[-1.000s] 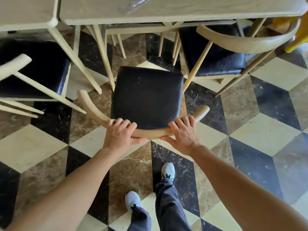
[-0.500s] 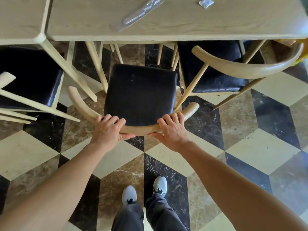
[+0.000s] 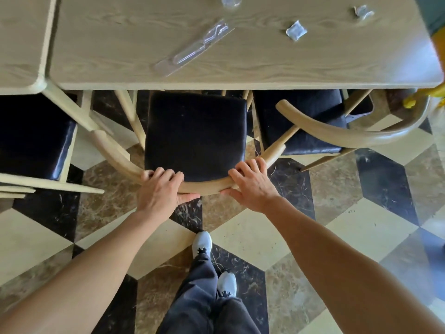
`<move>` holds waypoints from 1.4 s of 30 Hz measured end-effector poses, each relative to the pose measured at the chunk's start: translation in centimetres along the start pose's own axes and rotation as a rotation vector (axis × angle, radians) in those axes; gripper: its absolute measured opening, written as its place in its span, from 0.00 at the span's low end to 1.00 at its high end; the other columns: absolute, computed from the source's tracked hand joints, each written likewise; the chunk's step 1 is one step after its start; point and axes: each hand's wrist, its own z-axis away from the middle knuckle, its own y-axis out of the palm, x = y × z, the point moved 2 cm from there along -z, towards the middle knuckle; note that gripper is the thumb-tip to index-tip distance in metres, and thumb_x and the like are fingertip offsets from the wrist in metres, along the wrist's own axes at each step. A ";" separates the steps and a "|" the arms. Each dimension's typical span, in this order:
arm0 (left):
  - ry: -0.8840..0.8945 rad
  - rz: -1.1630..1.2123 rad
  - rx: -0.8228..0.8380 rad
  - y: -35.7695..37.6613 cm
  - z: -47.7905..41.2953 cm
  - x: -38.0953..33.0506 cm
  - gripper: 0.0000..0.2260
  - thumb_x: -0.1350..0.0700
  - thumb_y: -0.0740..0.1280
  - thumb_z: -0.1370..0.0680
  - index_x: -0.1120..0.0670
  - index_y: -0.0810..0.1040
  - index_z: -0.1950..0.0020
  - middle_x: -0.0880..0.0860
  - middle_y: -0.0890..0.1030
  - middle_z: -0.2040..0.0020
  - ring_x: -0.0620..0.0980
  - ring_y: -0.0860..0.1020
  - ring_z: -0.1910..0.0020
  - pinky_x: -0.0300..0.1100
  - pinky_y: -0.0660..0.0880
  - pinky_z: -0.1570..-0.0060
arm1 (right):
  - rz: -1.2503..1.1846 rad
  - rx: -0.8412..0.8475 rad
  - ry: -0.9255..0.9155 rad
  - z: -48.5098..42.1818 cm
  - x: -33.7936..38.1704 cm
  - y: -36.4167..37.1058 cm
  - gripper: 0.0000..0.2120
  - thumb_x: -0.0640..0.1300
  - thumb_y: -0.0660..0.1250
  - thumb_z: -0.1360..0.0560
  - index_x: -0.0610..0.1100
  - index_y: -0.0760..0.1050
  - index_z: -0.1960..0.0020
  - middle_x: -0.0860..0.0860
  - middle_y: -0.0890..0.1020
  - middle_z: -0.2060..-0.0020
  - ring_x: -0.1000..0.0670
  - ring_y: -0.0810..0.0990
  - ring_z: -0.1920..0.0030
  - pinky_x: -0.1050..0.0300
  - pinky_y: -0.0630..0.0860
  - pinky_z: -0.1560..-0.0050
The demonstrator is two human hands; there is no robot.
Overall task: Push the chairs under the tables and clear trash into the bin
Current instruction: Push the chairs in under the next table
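Your left hand point(image 3: 160, 192) and right hand point(image 3: 250, 186) both grip the curved wooden backrest of the chair point(image 3: 195, 136) directly in front of you, fingers wrapped over the top of the rail and thumbs pressed against its near side. The chair has a pale, rounded wood frame whose backrest sweeps forward into two short arms, and a square black padded seat with a faint sheen and a few light scuffs. The far edge of the seat sits just beneath the near edge of the table point(image 3: 240, 75), while most of the cushion and the whole backrest remain out in the open. The table is light wood with visible grain. On its top lie a long clear plastic wrapper point(image 3: 195, 48), a small crumpled clear wrapper point(image 3: 296, 31) and another crumpled scrap point(image 3: 362, 12) near the far right. A second chair point(image 3: 337, 131) of the same design stands to the right, angled, its seat partly under the table; a third chair point(image 3: 31, 133) with the same black seat stands to the left beneath the adjoining table point(image 3: 21, 44). Your feet, in pale shoes point(image 3: 202, 244), stand on a floor point(image 3: 375, 227) of cream, brown and black marble tiles.
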 end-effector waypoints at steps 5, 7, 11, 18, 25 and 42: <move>0.002 0.009 -0.009 -0.1 -2.2 2.2 0.35 0.25 0.52 0.27 0.56 0.76 0.57 0.53 0.77 0.64 0.58 0.74 0.61 0.53 0.66 0.54 | -0.023 -0.028 0.002 -2.8 0.0 -0.6 0.29 0.69 0.51 0.24 0.47 0.73 0.40 0.47 0.75 0.46 0.42 0.70 0.43 0.36 0.58 0.31; -0.005 0.017 -0.009 -0.1 -2.9 2.9 0.35 0.25 0.53 0.28 0.57 0.77 0.57 0.54 0.77 0.64 0.58 0.74 0.61 0.54 0.66 0.54 | -0.026 -0.036 0.002 -3.7 0.2 -0.7 0.28 0.68 0.53 0.23 0.47 0.73 0.39 0.46 0.75 0.45 0.42 0.71 0.43 0.35 0.60 0.31; -0.023 -0.003 -0.010 -0.1 -4.4 3.5 0.35 0.24 0.52 0.28 0.56 0.76 0.56 0.55 0.77 0.64 0.58 0.73 0.61 0.54 0.65 0.55 | 0.002 -0.079 -0.012 -5.4 -0.4 -1.0 0.25 0.66 0.58 0.22 0.46 0.74 0.41 0.46 0.76 0.47 0.42 0.71 0.46 0.35 0.63 0.33; -0.039 -0.049 -0.035 0.3 -6.0 3.6 0.35 0.24 0.51 0.26 0.55 0.74 0.56 0.54 0.74 0.65 0.57 0.71 0.62 0.53 0.62 0.57 | -0.005 -0.108 -0.043 -7.1 -1.9 -1.6 0.24 0.65 0.60 0.22 0.45 0.75 0.41 0.45 0.77 0.48 0.41 0.71 0.47 0.34 0.63 0.33; -0.038 -0.011 -0.019 0.5 -7.2 4.2 0.36 0.23 0.48 0.25 0.56 0.75 0.55 0.55 0.76 0.63 0.57 0.72 0.60 0.54 0.63 0.55 | 0.031 -0.028 -0.041 -8.6 -2.6 -2.3 0.28 0.68 0.55 0.23 0.46 0.74 0.39 0.45 0.76 0.46 0.41 0.71 0.45 0.35 0.60 0.32; -0.082 0.001 0.068 -0.8 -8.4 2.7 0.35 0.25 0.51 0.26 0.56 0.76 0.52 0.56 0.77 0.60 0.59 0.73 0.57 0.55 0.65 0.52 | 0.015 -0.039 -0.078 -9.7 -4.7 -2.7 0.29 0.68 0.55 0.24 0.46 0.75 0.41 0.46 0.77 0.48 0.41 0.72 0.45 0.35 0.61 0.33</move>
